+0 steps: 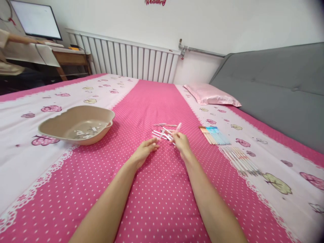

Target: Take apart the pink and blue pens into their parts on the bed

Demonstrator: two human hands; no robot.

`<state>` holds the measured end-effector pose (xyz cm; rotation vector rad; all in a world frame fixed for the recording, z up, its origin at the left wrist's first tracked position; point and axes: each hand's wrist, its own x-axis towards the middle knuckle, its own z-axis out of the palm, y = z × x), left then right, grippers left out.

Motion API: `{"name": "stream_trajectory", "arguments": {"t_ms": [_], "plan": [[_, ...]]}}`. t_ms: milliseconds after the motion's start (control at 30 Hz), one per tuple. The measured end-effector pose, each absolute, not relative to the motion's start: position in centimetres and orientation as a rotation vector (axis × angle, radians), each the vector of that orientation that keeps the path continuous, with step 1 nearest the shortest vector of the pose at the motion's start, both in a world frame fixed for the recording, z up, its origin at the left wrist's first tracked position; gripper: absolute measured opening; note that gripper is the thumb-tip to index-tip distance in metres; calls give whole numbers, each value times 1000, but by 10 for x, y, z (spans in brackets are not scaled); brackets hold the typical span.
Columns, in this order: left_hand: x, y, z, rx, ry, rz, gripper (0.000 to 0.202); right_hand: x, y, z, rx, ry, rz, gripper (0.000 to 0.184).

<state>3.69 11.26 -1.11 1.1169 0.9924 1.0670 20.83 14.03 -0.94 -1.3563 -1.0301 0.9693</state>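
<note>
My right hand point(181, 141) is closed, pinching a slim pink pen point(179, 127) that points up and away from me. Just left of it, my left hand point(147, 150) has loosely curled fingers with a small gap between thumb and fingertips. I see nothing clearly held there. Right at the fingertips of both hands lies a loose pile of thin white and pale pink pen-like sticks point(162, 134), some crossing each other. Their exact kind is too small to make out. Part of the pile is hidden behind my right fingers.
A beige plastic basin point(76, 123) with small white pieces inside stands on the bed at left. To the right lie a row of orange and blue pens point(215, 135) and a row of clear pens point(242, 160). A pink pillow point(211, 94) lies farther back. A person's arm point(21, 38) rests at a desk.
</note>
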Motion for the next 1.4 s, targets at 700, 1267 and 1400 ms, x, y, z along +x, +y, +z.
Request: {"name": "stream_trajectory", "arguments": {"t_ms": [700, 1267, 1400], "plan": [[49, 62, -40, 2447, 1378, 837, 42, 270, 100, -3, -1968, -1411, -83, 55], [48, 42, -40, 2438, 1459, 956, 29, 452, 65, -20, -2661, -910, 414, 71], [49, 38, -39, 2432, 1472, 971, 28, 444, 59, -15, -2465, -901, 563, 49]]}}
